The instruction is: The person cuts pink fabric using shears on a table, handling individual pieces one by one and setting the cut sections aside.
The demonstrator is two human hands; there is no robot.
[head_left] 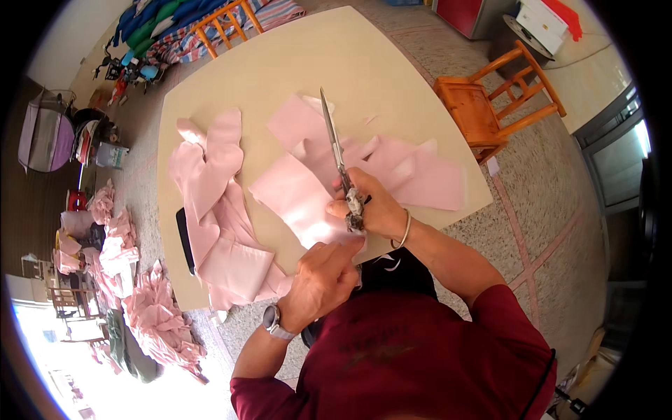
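Observation:
My right hand (374, 206) grips the handles of a long pair of scissors (334, 143), whose blades point away from me over pale pink fabric (301, 196) spread on a cream table (294, 63). My left hand (325, 276), with a watch on its wrist, pinches the near edge of that pink piece at the table's front edge. More pink pieces lie to the right (427, 178). A folded and twisted heap of pink fabric (213, 203) lies to the left.
A dark phone (185, 241) lies at the table's left edge. An orange wooden chair (490, 105) stands to the right, another one (224, 24) at the far side. Piles of pink cloth (150, 315) cover the floor on the left.

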